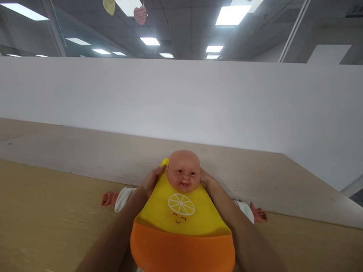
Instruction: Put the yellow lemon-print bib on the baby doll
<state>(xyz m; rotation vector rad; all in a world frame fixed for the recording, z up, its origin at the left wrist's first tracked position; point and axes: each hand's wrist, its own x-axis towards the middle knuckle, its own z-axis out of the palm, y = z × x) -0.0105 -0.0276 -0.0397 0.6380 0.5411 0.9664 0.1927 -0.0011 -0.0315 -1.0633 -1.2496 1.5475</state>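
A baby doll (184, 166) faces me with its arms stretched out to both sides, white sleeves showing. Over its chest lies a yellow bib (181, 211) with a white citrus slice, a smiling face and an orange catch pocket (183, 249). My left hand (153, 179) is closed on the bib's strap beside the doll's neck, where a yellow strap end sticks up. On the other side of the neck, my right hand (207, 178) closes around the bib's upper edge. Its fingertips are hidden behind the doll's head, and the doll's lower body is under the bib.
A tan wooden surface (51, 211) lies beneath the doll, with a paler board (85, 151) behind it. A white partition (170, 98) rises at the back, topped by glass. Heart-shaped paper notes (140, 15) hang on the glass.
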